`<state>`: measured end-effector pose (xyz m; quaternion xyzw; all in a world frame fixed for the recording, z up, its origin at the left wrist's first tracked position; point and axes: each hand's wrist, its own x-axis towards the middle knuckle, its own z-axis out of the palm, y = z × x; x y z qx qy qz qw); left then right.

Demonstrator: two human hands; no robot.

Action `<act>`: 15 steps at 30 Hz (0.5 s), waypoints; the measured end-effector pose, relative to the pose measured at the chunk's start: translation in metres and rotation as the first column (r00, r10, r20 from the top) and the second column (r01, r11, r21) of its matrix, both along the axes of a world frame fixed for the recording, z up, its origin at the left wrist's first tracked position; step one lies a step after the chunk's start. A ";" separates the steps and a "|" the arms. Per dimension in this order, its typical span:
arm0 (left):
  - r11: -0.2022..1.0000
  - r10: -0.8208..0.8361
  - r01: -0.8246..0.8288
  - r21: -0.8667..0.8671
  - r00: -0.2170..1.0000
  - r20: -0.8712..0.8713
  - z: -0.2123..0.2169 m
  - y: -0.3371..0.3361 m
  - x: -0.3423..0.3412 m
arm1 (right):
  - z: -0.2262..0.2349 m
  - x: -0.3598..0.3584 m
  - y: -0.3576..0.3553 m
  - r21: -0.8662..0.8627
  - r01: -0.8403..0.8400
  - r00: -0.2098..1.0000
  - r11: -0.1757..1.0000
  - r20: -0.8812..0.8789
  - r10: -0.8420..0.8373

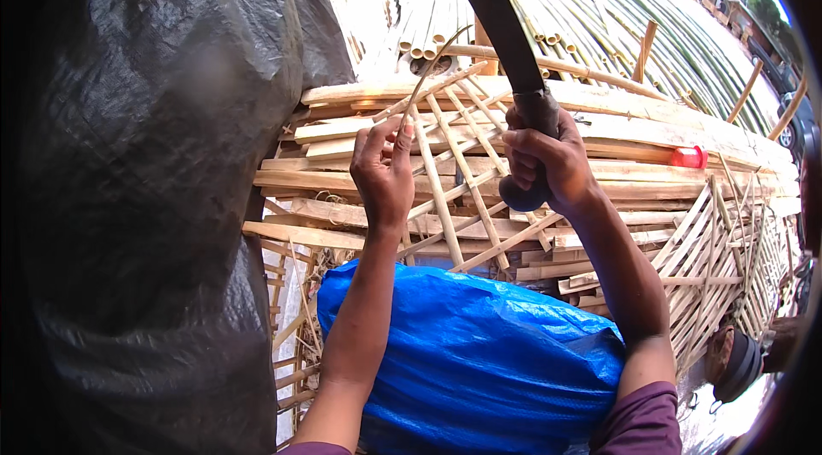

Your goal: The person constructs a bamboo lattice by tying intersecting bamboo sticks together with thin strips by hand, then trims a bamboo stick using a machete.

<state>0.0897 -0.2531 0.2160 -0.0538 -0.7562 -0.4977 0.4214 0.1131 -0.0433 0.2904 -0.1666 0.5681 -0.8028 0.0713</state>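
My right hand (548, 155) is wrapped around the dark handle of a machete (497, 5), its long curved blade raised and running out past the top edge. Between the fingertips of my left hand (383, 171) is a thin, bent bamboo strip (428, 70), its upper end curving toward the blade but apart from it. Just beyond and between my hands, a crisscross lattice of bamboo slats (442, 198) leans on stacked split wood. A blue plastic sheet (488, 352) bulges below my forearms.
A black tarp (163, 181) hangs along the left. Split wood planks (668, 125) are stacked across the middle, with a red plastic cup (688, 157) on them. Long bamboo poles (642, 27) lie behind. More woven slats (711, 241) and a sandalled foot (738, 365) are at right.
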 end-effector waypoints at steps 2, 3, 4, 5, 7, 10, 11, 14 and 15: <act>1.000 -0.004 0.004 0.008 1.000 0.004 0.001 0.001 0.000 | -0.002 -0.002 -0.001 0.021 -0.017 1.000 1.000 0.002 0.017; 1.000 -0.002 0.002 0.011 1.000 -0.006 0.001 0.002 -0.001 | -0.004 -0.003 0.000 0.041 -0.038 0.999 0.998 0.005 0.038; 1.000 0.001 -0.001 0.013 1.000 -0.018 0.001 0.002 -0.001 | -0.005 -0.004 -0.001 0.039 -0.037 0.999 0.999 0.004 0.037; 1.000 0.000 0.000 0.011 1.000 -0.018 0.001 0.002 -0.001 | -0.007 -0.006 -0.001 0.049 -0.034 0.999 0.998 0.010 0.034; 1.000 -0.006 0.007 0.017 1.000 -0.026 0.000 0.003 -0.002 | -0.010 -0.007 -0.001 0.057 -0.033 0.999 0.998 0.017 0.032; 1.000 -0.015 0.016 0.006 0.999 -0.036 -0.001 0.002 -0.003 | -0.012 -0.008 -0.001 0.024 -0.029 0.999 0.999 0.041 0.028; 1.000 -0.017 0.017 0.005 0.999 -0.035 -0.001 0.003 -0.003 | -0.012 -0.008 -0.002 0.012 -0.042 0.998 0.999 0.051 0.041; 1.000 -0.011 0.011 0.001 0.999 -0.040 -0.001 0.002 -0.002 | -0.011 -0.007 -0.004 -0.004 -0.055 0.996 0.998 0.063 0.055; 1.000 -0.016 0.016 0.012 0.999 -0.042 -0.002 0.002 -0.002 | -0.011 -0.007 -0.005 -0.006 -0.057 0.996 0.998 0.065 0.057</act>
